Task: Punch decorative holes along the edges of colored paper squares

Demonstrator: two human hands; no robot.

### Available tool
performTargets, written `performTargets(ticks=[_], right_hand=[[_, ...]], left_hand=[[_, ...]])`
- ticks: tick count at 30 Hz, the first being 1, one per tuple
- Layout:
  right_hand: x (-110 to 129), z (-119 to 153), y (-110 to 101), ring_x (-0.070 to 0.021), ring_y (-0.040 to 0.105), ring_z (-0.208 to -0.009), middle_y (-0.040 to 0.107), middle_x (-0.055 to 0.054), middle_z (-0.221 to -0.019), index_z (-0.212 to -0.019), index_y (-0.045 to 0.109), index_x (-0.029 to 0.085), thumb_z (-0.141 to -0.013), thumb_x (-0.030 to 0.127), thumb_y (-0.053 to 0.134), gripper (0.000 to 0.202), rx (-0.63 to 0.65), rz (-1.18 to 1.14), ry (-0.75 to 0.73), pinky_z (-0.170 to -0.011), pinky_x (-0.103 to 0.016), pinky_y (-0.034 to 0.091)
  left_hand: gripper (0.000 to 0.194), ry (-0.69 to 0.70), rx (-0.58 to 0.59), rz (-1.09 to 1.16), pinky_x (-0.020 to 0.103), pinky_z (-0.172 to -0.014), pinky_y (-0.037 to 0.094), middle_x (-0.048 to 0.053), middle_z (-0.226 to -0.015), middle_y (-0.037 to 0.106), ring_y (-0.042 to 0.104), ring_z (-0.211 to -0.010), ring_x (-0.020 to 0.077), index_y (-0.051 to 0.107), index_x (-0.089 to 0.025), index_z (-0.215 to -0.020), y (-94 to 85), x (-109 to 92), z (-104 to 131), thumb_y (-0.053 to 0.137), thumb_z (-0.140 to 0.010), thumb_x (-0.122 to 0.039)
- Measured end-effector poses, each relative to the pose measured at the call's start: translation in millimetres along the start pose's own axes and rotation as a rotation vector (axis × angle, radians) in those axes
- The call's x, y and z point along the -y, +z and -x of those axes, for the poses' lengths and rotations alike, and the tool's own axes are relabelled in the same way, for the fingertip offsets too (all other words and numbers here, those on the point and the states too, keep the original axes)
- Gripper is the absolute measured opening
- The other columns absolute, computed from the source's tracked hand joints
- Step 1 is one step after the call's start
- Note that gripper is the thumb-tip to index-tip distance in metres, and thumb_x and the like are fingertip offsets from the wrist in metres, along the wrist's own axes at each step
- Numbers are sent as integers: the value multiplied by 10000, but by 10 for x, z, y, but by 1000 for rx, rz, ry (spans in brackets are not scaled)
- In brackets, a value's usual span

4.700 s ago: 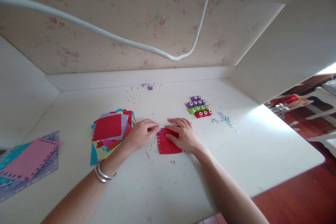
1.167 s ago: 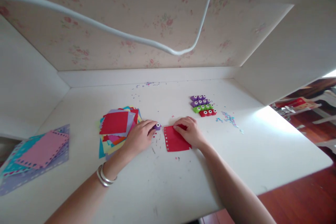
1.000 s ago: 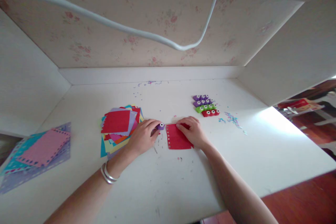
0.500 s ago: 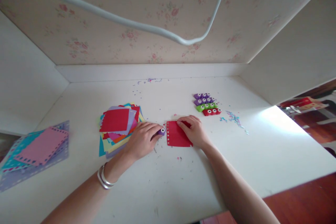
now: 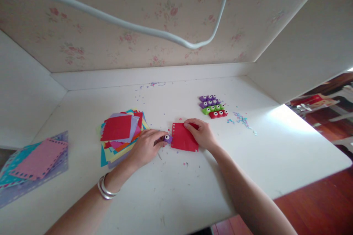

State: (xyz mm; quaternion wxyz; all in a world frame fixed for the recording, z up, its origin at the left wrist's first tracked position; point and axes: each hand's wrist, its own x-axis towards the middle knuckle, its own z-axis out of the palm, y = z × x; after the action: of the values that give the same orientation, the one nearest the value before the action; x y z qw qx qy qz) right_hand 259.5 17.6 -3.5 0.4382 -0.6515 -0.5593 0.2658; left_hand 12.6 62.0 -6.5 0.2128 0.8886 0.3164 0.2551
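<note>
My left hand (image 5: 146, 146) is closed around a small purple paper punch (image 5: 167, 138) with a round white-and-black top. The punch sits at the left edge of a red paper sheet (image 5: 183, 138), near its lower left side. A column of small punched holes runs down the upper part of that edge. My right hand (image 5: 201, 132) pinches the sheet at its upper right between thumb and fingers. Small punched paper bits (image 5: 184, 164) lie around the sheet.
A stack of coloured paper (image 5: 116, 128) lies left of my left hand. Farther left are sheets with punched borders (image 5: 38, 159). Rows of purple, green and red punches (image 5: 213, 106) stand at the back right, beside scattered confetti (image 5: 242, 119). A white cable (image 5: 165, 35) hangs in front.
The purple punch has moved up against the red sheet's left edge, where a small gap showed before. My right hand keeps its hold on the sheet. The camera view has shifted slightly.
</note>
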Motion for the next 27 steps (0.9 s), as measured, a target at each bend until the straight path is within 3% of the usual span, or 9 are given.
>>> performTargets(ticks=[6,18,27], right_hand=[[-41,-26,-26,-203,674,-813,744,-21,-887,-872,724,236,-827,383,626,182,-6,-31,103,-780,-341,511],[-10,-15,-32,-211,671,-862,747,-25,-919,-869,727,236,-833,378,614,185,35,4,57,-825,-353,504],[-19,-13,-38,-213,675,-845,748,-29,-914,-868,727,232,-829,387,622,192,25,-33,79,-775,-341,518]], left_hand=[[268,-42,-6,11,374,-927,482,24,-1068,726,659,-998,212,660,-255,-1107,12,18,0,702,-843,-274],[276,13,-36,-5,378,-908,488,41,-1047,727,663,-980,213,648,-252,-1117,13,11,3,680,-858,-344],[256,-3,-39,3,373,-902,499,33,-1039,732,672,-967,211,660,-254,-1098,9,0,-7,697,-847,-288]])
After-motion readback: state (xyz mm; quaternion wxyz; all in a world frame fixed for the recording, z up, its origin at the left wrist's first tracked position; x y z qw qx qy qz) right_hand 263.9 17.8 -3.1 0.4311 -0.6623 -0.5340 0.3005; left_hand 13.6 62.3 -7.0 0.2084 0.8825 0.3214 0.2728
